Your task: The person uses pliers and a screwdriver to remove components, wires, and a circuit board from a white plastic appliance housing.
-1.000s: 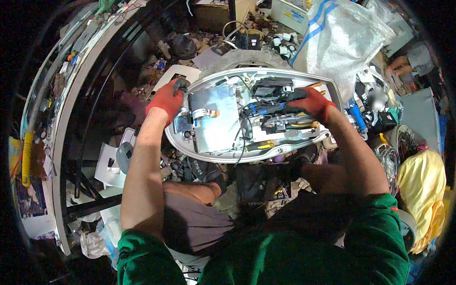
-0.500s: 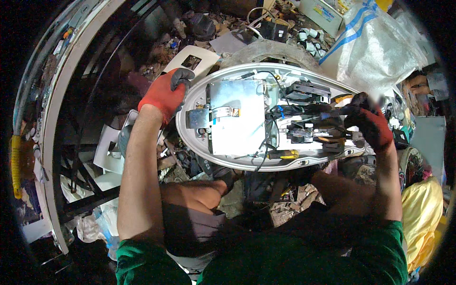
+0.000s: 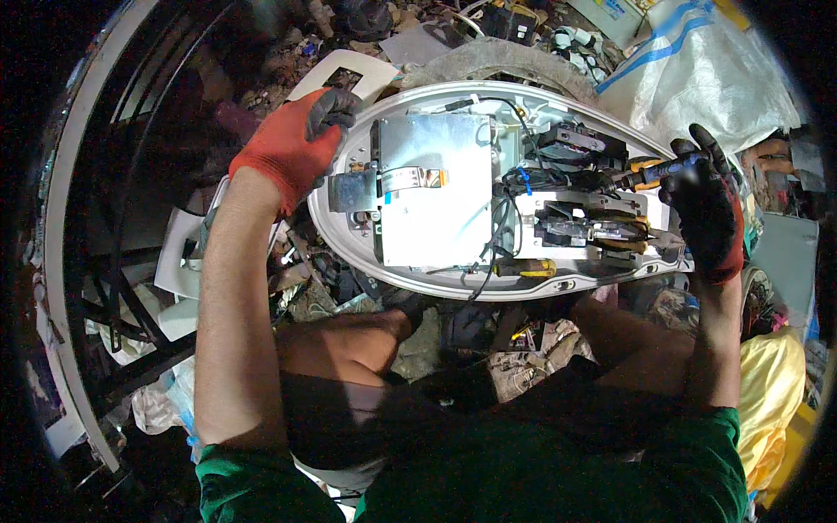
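A white oval plastic casing lies open-side up before me. It carries a shiny metal box, a flat ribbon cable, black cables and black modules. My left hand, in a red glove with dark fingers, is closed at the casing's upper left rim. In my right hand, gloved alike, is a blue-and-black screwdriver, its shaft pointing left over the casing's narrow end. One or two fingers of that hand stick up. Pliers and a yellow-handled tool lie inside the casing.
A white woven sack with blue stripes stands at the far right, a yellow sack at the near right. Scrap and cut panels litter the ground behind. A curved pale frame edge runs along the left.
My right hand has turned and its fingers have spread, so the screwdriver now shows more clearly. The casing sits slightly higher and further left in view; my left hand stays at its rim.
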The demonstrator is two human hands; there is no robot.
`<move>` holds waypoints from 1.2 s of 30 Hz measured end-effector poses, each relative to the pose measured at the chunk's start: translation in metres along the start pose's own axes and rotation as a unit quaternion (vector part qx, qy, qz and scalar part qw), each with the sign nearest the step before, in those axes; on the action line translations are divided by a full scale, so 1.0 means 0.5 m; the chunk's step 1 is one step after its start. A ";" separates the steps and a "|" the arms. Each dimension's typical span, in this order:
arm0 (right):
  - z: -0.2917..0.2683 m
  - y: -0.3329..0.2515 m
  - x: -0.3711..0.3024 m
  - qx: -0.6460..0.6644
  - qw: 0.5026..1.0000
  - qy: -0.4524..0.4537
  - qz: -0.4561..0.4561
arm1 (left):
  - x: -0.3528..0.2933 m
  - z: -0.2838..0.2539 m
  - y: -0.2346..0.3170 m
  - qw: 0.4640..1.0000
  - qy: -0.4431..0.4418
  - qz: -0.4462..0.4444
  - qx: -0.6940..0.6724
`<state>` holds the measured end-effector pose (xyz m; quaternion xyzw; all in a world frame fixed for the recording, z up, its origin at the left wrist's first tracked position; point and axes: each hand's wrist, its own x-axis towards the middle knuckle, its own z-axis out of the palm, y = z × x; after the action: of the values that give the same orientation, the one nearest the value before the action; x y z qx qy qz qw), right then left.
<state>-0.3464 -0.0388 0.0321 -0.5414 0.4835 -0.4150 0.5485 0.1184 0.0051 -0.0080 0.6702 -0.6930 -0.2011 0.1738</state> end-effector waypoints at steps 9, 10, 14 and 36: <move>-0.047 0.008 -0.023 0.104 0.993 -0.048 -0.013 | -0.055 0.055 0.101 0.955 -0.142 0.185 0.182; -0.058 0.023 -0.022 0.102 0.993 -0.052 0.005 | -0.058 0.076 0.117 0.940 -0.160 0.187 0.238; -0.036 0.000 -0.051 -0.086 0.995 -0.044 -0.028 | -0.037 0.110 0.134 0.918 -0.272 0.089 0.275; -0.017 -0.035 -0.076 -0.102 0.979 0.005 -0.175 | 0.021 0.108 0.300 0.959 -0.211 0.090 0.168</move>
<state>-0.3606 -0.0046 0.0529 -0.6686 0.4237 -0.4557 0.4073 -0.0384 0.0004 0.0219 0.5667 -0.7953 -0.2021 -0.0747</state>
